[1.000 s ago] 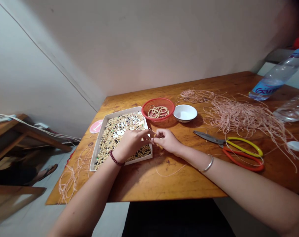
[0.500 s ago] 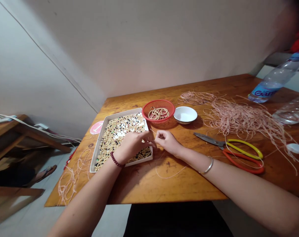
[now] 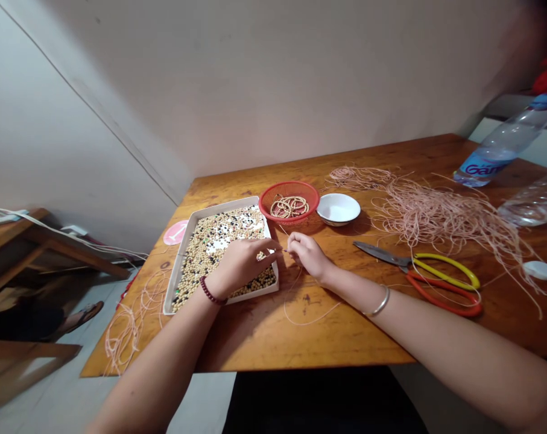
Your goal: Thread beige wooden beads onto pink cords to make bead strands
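My right hand (image 3: 308, 256) is closed in a pinch on a thin pink cord (image 3: 312, 323), whose short end points up above the fingers and whose length loops down onto the table. Facing it, my left hand (image 3: 246, 260) hangs over the right part of a white tray (image 3: 222, 299) full of small beads (image 3: 194, 256), mostly tan with some black and green ones. Its thumb and forefinger are pinched by the cord, with a tiny dark bead (image 3: 284, 249) at their tips. The two hands' fingertips nearly meet.
Behind the hands stand a red basket (image 3: 265, 211) with beaded strings and a white bowl (image 3: 339, 208). Scissors (image 3: 418, 268) lie to the right, before a pink cord heap (image 3: 436, 214). Two plastic bottles (image 3: 485, 160) are at far right; more cord (image 3: 128, 325) lies left.
My fingertips have drawn slightly apart, and a small dark bead now shows between them. The cord's end stands higher above my right hand. Tray, basket and scissors stay put.
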Available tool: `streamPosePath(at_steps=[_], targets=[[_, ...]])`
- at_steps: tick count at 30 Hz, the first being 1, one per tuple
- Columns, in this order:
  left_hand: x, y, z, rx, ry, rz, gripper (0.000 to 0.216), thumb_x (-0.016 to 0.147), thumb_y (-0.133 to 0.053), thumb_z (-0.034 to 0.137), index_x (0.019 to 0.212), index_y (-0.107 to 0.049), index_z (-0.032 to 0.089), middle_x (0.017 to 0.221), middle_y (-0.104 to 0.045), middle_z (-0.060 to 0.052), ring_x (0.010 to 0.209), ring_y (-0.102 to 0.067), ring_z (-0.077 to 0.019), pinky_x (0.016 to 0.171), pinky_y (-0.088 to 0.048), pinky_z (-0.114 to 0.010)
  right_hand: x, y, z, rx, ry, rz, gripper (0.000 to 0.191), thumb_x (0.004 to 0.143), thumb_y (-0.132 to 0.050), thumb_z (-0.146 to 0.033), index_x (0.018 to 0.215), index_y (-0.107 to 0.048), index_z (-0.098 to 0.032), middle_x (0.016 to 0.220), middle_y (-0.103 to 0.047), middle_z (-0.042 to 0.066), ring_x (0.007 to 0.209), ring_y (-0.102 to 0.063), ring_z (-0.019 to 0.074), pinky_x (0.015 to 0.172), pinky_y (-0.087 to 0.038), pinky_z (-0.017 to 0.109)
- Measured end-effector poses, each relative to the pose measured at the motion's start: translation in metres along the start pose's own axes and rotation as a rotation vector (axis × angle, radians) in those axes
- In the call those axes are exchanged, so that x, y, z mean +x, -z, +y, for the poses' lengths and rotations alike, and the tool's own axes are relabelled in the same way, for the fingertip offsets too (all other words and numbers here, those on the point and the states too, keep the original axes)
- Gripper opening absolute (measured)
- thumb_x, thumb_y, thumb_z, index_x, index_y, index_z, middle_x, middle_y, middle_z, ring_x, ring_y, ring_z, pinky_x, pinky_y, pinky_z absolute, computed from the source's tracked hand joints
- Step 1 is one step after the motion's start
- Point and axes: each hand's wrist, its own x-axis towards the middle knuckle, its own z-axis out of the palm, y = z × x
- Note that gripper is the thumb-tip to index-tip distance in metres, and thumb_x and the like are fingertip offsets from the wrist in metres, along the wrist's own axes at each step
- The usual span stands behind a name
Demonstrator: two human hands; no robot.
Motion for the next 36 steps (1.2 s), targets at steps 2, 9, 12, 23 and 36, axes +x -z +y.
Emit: streamPosePath(at_steps=[2,9,12,23,36], targets=[[0.000,0.000,0.000,-0.007,-0.003,-0.002,0.021,0.088,-0.054,0.030,0.103,-0.067,0.024,0.088,-0.073,-0.002,0.071,-0.067,-0.0130,0.063,-0.047,-0.023,0.001,0.000,0.001,0.014,-0.015,0.005,0.010,0.066,-0.046,-0.026,0.059,-0.042,-0.020,0.049,-0.037,-0.007,0.044,-0.029,0.0075,0.044,-0.021,0.022],[0.001,-0.001,0.001,-0.054,0.027,0.025,0.021,0.089,-0.053,0.030,0.108,-0.059,0.021,0.091,-0.073,-0.002,0.073,-0.068,-0.0129,0.063,-0.047,-0.023,0.000,-0.001,-0.003,0.121,-0.092,-0.021,0.011,0.066,-0.050,-0.028,0.064,-0.043,-0.020,0.051,-0.039,-0.007,0.043,-0.028,0.0062,0.042,-0.016,0.020],[0.001,-0.001,0.001,-0.067,0.028,0.051,0.017,0.089,-0.054,0.029,0.102,-0.058,0.020,0.087,-0.073,-0.001,0.072,-0.067,-0.0125,0.061,-0.045,-0.022,-0.002,-0.002,-0.007,0.177,-0.136,-0.046,0.018,0.071,-0.053,-0.036,0.069,-0.046,-0.019,0.056,-0.044,-0.005,0.045,-0.033,0.0066,0.041,-0.015,0.020],[0.001,-0.002,-0.003,-0.040,-0.054,0.018,0.013,0.087,-0.058,0.033,0.089,-0.066,0.023,0.075,-0.069,0.002,0.060,-0.060,-0.0088,0.057,-0.040,-0.021,-0.004,-0.002,-0.009,0.143,-0.188,-0.118,0.046,0.077,-0.047,-0.065,0.077,-0.051,-0.019,0.057,-0.050,-0.001,0.046,-0.039,0.0086,0.040,-0.014,0.019],[0.004,0.002,0.002,0.081,-0.056,0.052,0.021,0.094,-0.045,0.029,0.096,-0.063,0.019,0.088,-0.067,-0.005,0.080,-0.060,-0.0150,0.071,-0.044,-0.027,0.000,-0.003,-0.005,0.037,-0.101,-0.163,0.041,0.077,-0.052,-0.058,0.073,-0.055,-0.017,0.052,-0.049,-0.003,0.044,-0.037,0.0078,0.043,-0.024,0.022]])
